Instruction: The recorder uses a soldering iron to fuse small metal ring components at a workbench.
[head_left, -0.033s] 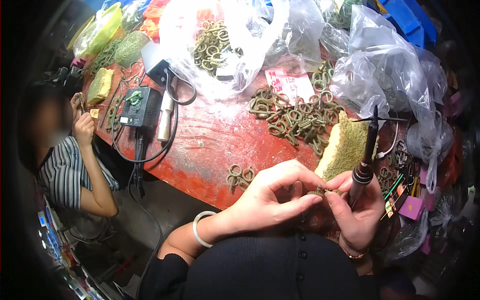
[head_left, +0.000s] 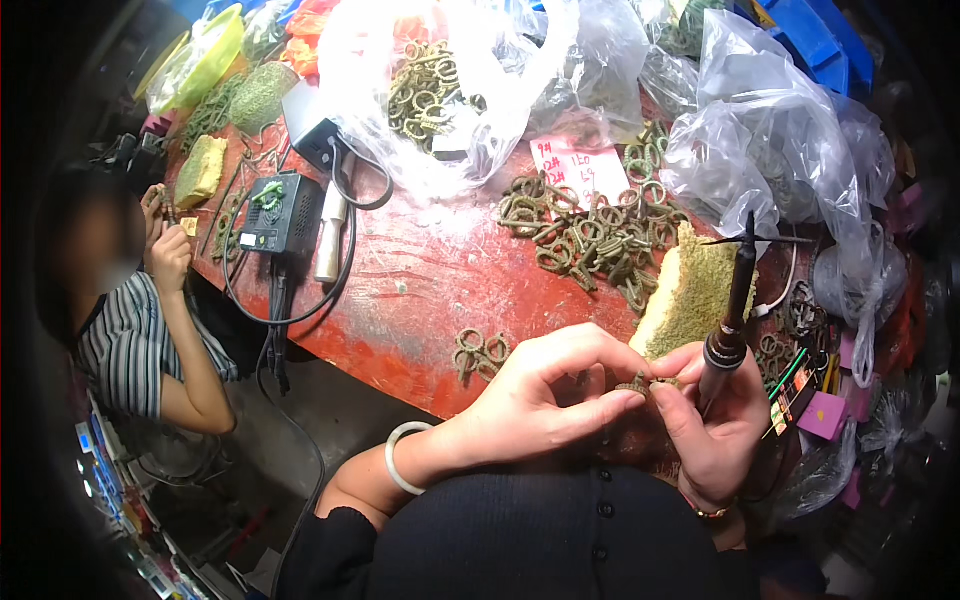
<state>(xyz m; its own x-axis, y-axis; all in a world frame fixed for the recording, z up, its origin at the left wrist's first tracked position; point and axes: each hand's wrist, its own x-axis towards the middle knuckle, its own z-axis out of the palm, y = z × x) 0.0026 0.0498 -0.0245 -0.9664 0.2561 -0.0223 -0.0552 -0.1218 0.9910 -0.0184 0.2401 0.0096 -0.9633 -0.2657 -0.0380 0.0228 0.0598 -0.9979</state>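
Note:
Just in front of my body, my left hand (head_left: 545, 395) pinches a small dark green ring (head_left: 632, 387) between thumb and fingertips. My right hand (head_left: 715, 415) meets it there, thumb and forefinger closed at the ring's right side. Also in my right hand is a pen-like tool (head_left: 722, 360) with a metal collar and a dark shaft pointing up and away. Its lower end is hidden by my fingers. Beyond my hands lies a yellow-green sponge block (head_left: 685, 290). A few green rings (head_left: 480, 352) lie left of my left hand.
A big heap of green rings (head_left: 600, 235) lies beside a handwritten paper (head_left: 580, 170). Clear plastic bags (head_left: 460, 150) fill the far side. A black control box (head_left: 280, 212) with cables stands left. A person in a striped shirt (head_left: 135, 330) works at the left edge. Pink blocks (head_left: 822, 414) lie right.

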